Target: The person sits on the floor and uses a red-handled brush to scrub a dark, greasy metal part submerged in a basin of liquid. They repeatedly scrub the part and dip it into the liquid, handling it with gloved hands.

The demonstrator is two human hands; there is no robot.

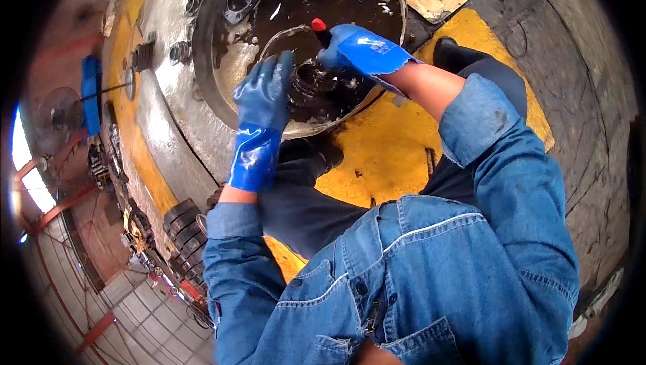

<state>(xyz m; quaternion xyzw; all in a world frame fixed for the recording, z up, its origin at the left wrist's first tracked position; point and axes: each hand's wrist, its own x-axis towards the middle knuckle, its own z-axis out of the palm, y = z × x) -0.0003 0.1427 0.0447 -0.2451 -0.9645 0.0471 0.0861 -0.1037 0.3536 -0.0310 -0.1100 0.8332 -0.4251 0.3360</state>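
Note:
A wide round metal tub holds dark, dirty liquid. My right hand, in a blue rubber glove, is closed around a black handle with a red end; the rest of that tool is hidden, so I cannot tell its kind. Left of it, my left hand, gloved alike, reaches over the near rim with its fingers stretched out. Its fingertips are by the pale curved edge of a ring-like part in the liquid; whether they touch it I cannot tell. Between my hands lies a dark round part, wet and partly sunk.
A metal piece with a round hole sits in the tub's far left. Several bolt-like fittings stand left of the tub. Yellow plate lies under my legs. A black ribbed stack and a fan are at the left.

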